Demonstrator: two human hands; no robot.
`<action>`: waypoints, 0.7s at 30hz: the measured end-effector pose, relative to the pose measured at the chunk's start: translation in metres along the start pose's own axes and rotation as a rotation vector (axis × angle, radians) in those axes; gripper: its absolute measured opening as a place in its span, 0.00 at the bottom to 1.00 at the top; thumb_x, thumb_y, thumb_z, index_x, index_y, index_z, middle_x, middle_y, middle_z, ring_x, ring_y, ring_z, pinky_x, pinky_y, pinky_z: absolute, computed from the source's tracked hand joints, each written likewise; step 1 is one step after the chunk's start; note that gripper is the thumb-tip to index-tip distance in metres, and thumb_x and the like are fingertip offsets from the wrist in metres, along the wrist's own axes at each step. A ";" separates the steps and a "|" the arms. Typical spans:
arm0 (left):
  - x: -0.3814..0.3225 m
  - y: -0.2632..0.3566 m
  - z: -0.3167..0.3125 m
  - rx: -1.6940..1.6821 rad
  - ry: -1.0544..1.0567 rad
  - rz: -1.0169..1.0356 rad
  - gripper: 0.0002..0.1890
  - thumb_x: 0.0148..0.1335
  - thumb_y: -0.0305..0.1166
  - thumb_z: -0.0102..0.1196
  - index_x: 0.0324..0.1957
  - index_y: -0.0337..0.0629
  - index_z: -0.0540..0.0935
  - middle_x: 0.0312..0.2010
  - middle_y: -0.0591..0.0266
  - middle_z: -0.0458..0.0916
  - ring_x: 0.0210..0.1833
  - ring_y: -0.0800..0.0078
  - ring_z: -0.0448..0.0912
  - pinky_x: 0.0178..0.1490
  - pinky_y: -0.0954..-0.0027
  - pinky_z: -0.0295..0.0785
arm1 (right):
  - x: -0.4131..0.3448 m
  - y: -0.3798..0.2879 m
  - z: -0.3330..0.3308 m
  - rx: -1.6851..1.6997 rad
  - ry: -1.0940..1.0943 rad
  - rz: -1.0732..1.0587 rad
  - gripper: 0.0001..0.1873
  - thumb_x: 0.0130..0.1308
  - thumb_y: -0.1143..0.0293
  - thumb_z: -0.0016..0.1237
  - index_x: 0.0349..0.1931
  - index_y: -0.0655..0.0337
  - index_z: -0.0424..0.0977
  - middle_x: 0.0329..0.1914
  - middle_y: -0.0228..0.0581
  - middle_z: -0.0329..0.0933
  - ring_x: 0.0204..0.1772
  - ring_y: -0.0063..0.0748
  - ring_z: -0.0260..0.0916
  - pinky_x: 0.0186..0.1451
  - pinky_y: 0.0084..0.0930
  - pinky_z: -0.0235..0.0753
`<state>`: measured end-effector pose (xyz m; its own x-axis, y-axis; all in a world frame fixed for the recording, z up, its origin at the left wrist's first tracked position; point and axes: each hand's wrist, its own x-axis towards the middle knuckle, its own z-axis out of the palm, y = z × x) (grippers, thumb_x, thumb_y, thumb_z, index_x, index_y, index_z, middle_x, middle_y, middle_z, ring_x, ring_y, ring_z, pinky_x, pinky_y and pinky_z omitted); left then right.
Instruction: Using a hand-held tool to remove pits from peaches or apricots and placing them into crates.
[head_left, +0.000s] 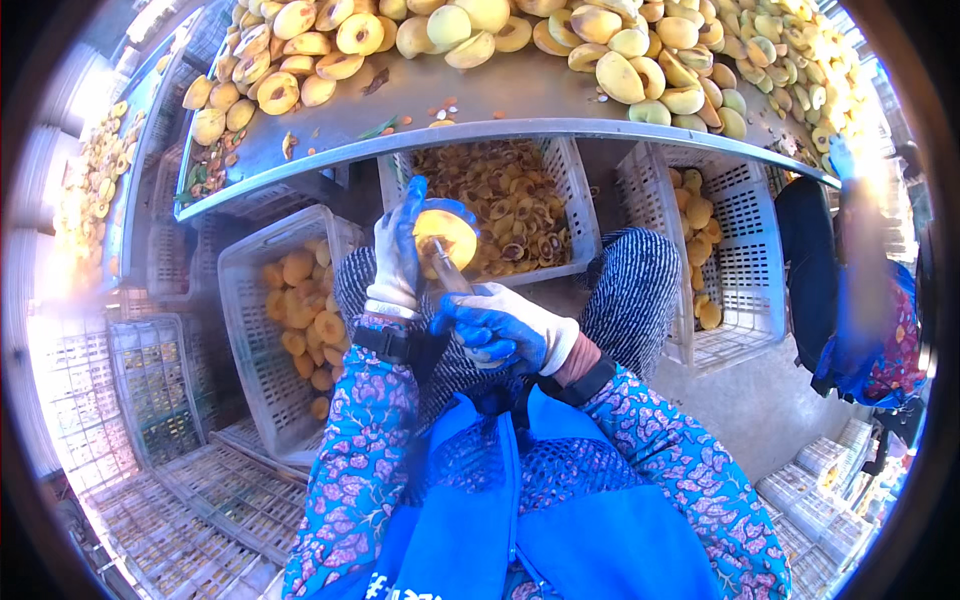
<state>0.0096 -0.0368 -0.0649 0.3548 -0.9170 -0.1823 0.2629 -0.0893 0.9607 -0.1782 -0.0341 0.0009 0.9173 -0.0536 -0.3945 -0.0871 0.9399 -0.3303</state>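
Observation:
My left hand (397, 251), in a white glove with blue coated fingers, holds a halved yellow peach (459, 231) with its cut face turned up. In my right hand (517, 322), gloved alike, is a small pitting tool (452, 274) with a narrow metal tip and a brownish handle. The tip meets the reddish hollow of the peach half. Both hands are above my lap, in front of a white plastic crate (581, 202) of thin peach scraps (517, 202). Whether any pit remains in the held half, I cannot tell.
A metal-edged table (480, 97) bears heaped peach halves (300, 45). At left stands a crate (247, 337) of peach halves (304, 300); another crate (750, 262) at right holds some. A co-worker (862, 322) sits at far right. Stacked crates (187, 502) stand behind left.

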 end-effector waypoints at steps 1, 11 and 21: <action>0.000 -0.001 -0.001 0.075 -0.004 0.048 0.18 0.65 0.37 0.49 0.48 0.32 0.79 0.36 0.56 0.82 0.35 0.75 0.80 0.39 0.73 0.77 | -0.001 -0.002 0.001 -0.106 0.095 0.025 0.13 0.68 0.61 0.43 0.42 0.62 0.69 0.16 0.23 0.58 0.14 0.13 0.54 0.13 0.13 0.53; -0.011 0.041 0.030 -0.302 -0.021 -0.276 0.24 0.62 0.48 0.51 0.33 0.29 0.81 0.27 0.50 0.82 0.27 0.65 0.82 0.33 0.69 0.78 | 0.007 0.021 -0.040 0.527 -0.463 0.033 0.19 0.73 0.61 0.33 0.49 0.71 0.67 0.23 0.30 0.65 0.11 0.18 0.57 0.12 0.16 0.58; 0.016 0.029 0.012 -0.202 0.241 -0.079 0.24 0.65 0.50 0.47 0.37 0.34 0.81 0.27 0.56 0.82 0.28 0.68 0.81 0.33 0.67 0.78 | 0.023 0.011 -0.015 0.609 -0.401 -0.148 0.18 0.74 0.62 0.31 0.46 0.71 0.65 0.15 0.23 0.60 0.10 0.14 0.56 0.12 0.14 0.58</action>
<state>0.0124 -0.0581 -0.0371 0.5223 -0.7897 -0.3220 0.4619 -0.0554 0.8852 -0.1643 -0.0303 -0.0249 0.9844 -0.1759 -0.0006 0.1716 0.9594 0.2239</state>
